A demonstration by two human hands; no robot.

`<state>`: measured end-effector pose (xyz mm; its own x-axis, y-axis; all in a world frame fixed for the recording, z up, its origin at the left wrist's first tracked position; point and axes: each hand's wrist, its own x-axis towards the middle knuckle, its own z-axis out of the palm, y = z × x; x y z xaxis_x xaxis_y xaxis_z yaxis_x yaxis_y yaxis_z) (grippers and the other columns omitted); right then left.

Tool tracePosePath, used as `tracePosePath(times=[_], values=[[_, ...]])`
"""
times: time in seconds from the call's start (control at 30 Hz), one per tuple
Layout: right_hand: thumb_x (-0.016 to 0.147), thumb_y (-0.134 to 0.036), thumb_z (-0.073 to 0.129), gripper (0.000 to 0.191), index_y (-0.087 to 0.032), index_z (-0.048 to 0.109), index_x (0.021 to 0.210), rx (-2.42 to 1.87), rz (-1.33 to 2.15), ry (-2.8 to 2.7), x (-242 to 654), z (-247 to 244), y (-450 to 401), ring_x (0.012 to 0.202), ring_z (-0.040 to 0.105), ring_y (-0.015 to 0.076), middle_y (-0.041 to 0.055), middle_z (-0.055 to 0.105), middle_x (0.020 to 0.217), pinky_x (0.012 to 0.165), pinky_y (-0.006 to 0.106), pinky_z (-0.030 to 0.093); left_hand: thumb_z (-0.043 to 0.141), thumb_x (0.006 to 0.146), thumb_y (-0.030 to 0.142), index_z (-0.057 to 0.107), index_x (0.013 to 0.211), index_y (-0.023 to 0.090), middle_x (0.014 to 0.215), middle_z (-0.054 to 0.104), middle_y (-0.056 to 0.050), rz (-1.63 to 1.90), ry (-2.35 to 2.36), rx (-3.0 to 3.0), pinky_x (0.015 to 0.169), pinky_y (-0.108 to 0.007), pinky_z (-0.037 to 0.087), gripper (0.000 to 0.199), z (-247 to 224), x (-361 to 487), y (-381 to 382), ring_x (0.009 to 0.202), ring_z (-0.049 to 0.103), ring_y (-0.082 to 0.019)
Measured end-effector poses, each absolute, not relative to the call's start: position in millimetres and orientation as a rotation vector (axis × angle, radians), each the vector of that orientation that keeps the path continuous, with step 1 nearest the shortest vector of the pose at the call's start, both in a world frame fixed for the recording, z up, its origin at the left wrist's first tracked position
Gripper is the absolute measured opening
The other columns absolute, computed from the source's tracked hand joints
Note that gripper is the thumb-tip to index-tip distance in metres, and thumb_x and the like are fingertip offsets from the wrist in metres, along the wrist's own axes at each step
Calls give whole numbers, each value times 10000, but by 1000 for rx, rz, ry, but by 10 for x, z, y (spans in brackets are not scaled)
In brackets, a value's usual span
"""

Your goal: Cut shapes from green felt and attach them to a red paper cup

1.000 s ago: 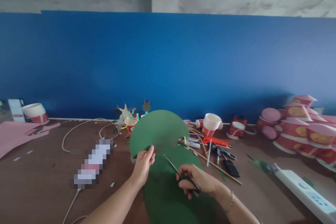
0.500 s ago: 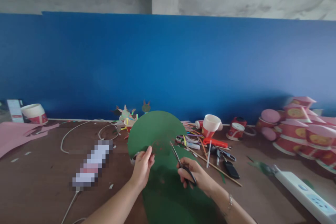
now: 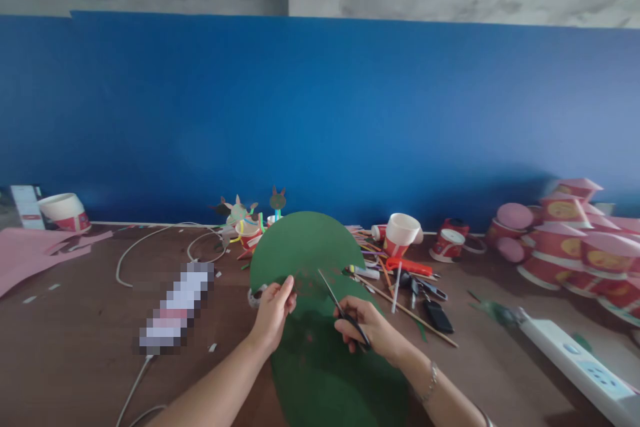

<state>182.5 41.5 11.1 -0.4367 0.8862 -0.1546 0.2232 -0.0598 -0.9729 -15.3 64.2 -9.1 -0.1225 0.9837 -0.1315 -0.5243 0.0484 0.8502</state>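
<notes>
My left hand (image 3: 273, 313) is closed on a large sheet of green paper (image 3: 307, 237), with the thumb on top near the sheet's middle. The sheet has a wide rounded far end and runs down toward me past the bottom of the view. In my right hand (image 3: 365, 328) is a pair of dark-handled scissors (image 3: 332, 293), blades angled up and to the left over the green paper. The blades look close together. Whether they touch the paper I cannot tell. Some fingers of both hands are hidden.
A pixelated phone-like object (image 3: 177, 307) with a cable lies left. Pink paper (image 3: 40, 253) is further left. Paper cups (image 3: 401, 235), pens, a wooden stick (image 3: 420, 321) and a black key fob (image 3: 439, 315) lie right. Beyond are a white power strip (image 3: 575, 360) and stacked red-and-pink cups (image 3: 565, 253).
The green paper's rounded end has shifted a little to the right. The scissors and my right hand have moved slightly left. My left hand keeps its hold, and the whole view has shifted slightly.
</notes>
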Motion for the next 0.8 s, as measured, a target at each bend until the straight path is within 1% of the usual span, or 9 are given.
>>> tracePosePath(times=[0.23, 0.4, 0.6, 0.8], values=[[728, -455, 614, 335, -159, 504, 839, -1185, 1526, -1664, 1834, 74, 423, 405, 495, 67, -52, 528, 540, 358, 149, 302, 725, 627, 405, 407, 515, 167, 448, 447, 65, 1459, 935, 663, 460, -186, 298, 413, -113, -165, 642, 454, 416, -56], [707, -464, 636, 354, -160, 508, 836, -1173, 1529, -1638, 1842, 57, 422, 422, 492, 74, -54, 521, 542, 384, 165, 354, 719, 634, 404, 394, 506, 168, 444, 443, 64, 1479, 933, 687, 452, -187, 290, 422, -125, -167, 650, 445, 411, -57], [719, -443, 630, 329, -158, 510, 833, -1178, 1518, -1652, 1835, 80, 418, 423, 504, 74, -52, 523, 542, 384, 161, 357, 720, 632, 408, 399, 511, 167, 453, 459, 59, 1489, 940, 684, 451, -187, 297, 419, -156, -171, 665, 443, 427, -58], [705, -457, 640, 339, -163, 506, 807, -1170, 1514, -1653, 1833, 50, 432, 409, 473, 66, -65, 497, 533, 390, 172, 383, 732, 605, 419, 389, 492, 168, 428, 430, 69, 1497, 963, 696, 443, -187, 293, 440, -137, -172, 665, 421, 411, -53]])
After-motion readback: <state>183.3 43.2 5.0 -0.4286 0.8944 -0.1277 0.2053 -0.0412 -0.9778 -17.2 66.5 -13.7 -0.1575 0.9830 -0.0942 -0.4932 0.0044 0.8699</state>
